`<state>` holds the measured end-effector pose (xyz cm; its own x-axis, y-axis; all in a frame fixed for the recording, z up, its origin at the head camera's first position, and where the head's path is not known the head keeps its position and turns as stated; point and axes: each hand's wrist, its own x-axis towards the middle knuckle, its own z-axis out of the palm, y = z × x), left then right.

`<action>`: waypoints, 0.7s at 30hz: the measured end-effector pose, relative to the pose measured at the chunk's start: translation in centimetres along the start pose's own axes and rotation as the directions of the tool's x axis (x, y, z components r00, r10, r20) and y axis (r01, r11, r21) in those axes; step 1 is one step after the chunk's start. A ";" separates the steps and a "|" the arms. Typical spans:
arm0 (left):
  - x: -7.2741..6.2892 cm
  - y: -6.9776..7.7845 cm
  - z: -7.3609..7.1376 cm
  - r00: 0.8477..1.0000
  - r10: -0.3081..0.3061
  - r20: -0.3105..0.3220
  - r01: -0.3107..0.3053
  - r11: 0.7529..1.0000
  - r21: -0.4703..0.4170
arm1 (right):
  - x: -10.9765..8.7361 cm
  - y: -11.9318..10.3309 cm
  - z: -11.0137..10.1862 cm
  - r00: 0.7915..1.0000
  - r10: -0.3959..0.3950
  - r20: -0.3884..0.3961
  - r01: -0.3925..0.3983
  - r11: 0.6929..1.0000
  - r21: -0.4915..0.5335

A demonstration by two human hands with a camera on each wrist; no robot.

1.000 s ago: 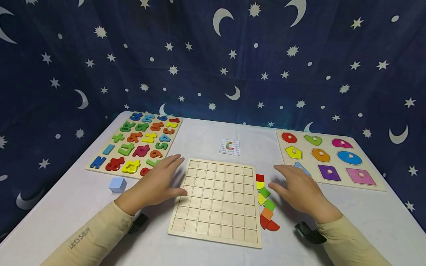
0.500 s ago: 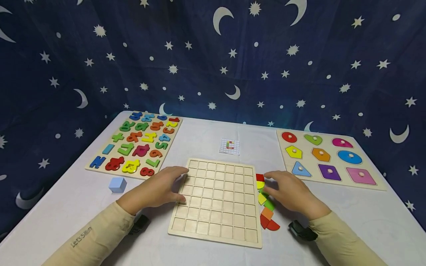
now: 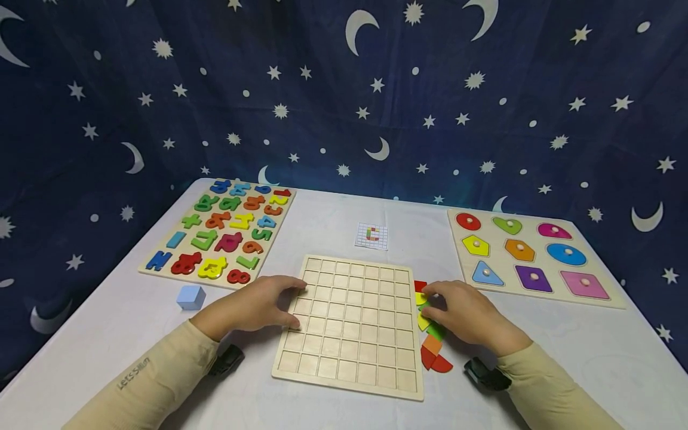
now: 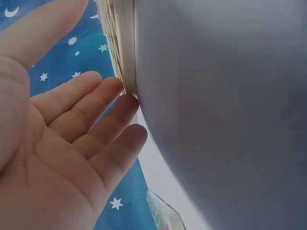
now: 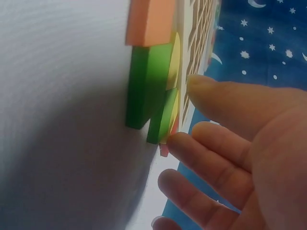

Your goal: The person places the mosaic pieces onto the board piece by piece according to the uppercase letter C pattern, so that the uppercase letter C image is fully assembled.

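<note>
A wooden grid board (image 3: 349,322) with empty square cells lies in the middle of the white table (image 3: 322,221). My left hand (image 3: 285,304) rests at its left edge; in the left wrist view the nearly straight fingers (image 4: 96,115) touch the board's side (image 4: 125,43). A row of coloured pieces (image 3: 432,346) lies along the board's right edge. My right hand (image 3: 430,303) lies over the upper ones, loosely bent. In the right wrist view its fingertips (image 5: 192,86) touch the green and yellow pieces (image 5: 144,86), below an orange one (image 5: 148,21). No piece is lifted.
A number puzzle board (image 3: 220,233) lies at the back left and a knobbed shape puzzle (image 3: 532,257) at the back right. A small pattern card (image 3: 371,235) sits behind the grid board. A light blue cube (image 3: 190,297) stands left of my left hand. A starry blue curtain (image 3: 344,89) hangs behind the table.
Both hands came inward and down: the left reached the board's left edge, the right moved left onto the coloured pieces.
</note>
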<state>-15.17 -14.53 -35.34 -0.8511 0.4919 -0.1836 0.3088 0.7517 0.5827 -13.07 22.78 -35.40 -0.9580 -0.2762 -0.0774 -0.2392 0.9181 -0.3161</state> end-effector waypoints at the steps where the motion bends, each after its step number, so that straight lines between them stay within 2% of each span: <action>1: 0.0 0.0 0.0 1.000 -0.008 0.007 0.008 1.000 -0.003 | 0.0 0.0 0.0 1.000 0.001 0.002 -0.001 1.000 0.000; 15: -0.5 0.1 -0.3 0.997 -0.054 0.047 0.056 0.998 -0.030 | 0.5 0.3 0.0 1.000 0.026 -0.001 -0.026 0.999 0.020; 21: -0.7 0.3 -0.3 0.997 -0.045 0.061 0.048 0.998 -0.046 | 0.8 0.5 -0.1 0.999 0.038 -0.012 -0.038 0.999 0.025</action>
<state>-14.60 -14.83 -34.80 -0.8367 0.4832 -0.2578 0.2475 0.7534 0.6092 -13.94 23.08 -35.57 -0.9682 -0.2375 -0.0782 -0.1987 0.9206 -0.3363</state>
